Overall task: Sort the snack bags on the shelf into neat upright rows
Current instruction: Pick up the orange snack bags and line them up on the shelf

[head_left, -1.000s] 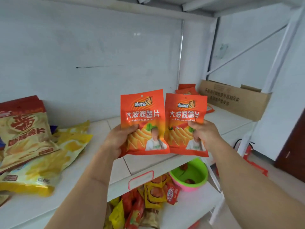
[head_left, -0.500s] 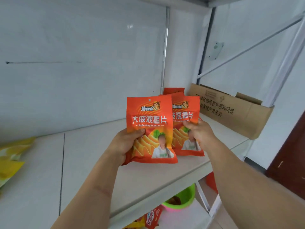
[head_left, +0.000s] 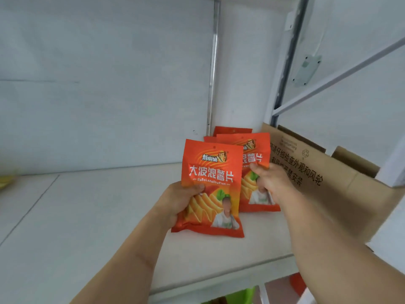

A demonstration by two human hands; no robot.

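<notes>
The near bag (head_left: 213,187) in your left hand (head_left: 178,201) is a flat orange-red pouch with a sealed top edge and a small hang hole. It carries a brown-and-yellow logo near the top, large white Chinese characters across the middle with a line of Latin letters below, yellow ridged chips and green leaves lower down, and a blurred figure in white at the lower right. It stands upright, facing you, over the middle of the shelf (head_left: 87,216), toward its right part; whether its bottom edge touches the shelf you cannot tell. Your left thumb lies across its front left side and your fingers curl behind it, gripping it.

The second bag (head_left: 255,159), of the same print, sits just behind and to the right, its left part hidden by the near bag. Your right hand (head_left: 270,183) grips it, thumb on the front, fingers wrapped round its right edge. Its bottom edge looks level with the shelf surface.

Behind these, at the back right corner of the shelf, the tops of more orange bags (head_left: 232,131) stand upright against the wall (head_left: 109,95).

A cardboard box (head_left: 317,183) with black printed characters rests at the shelf's right edge, just beside the second bag. Below the front edge, a green bowl (head_left: 241,295) shows in part.
</notes>
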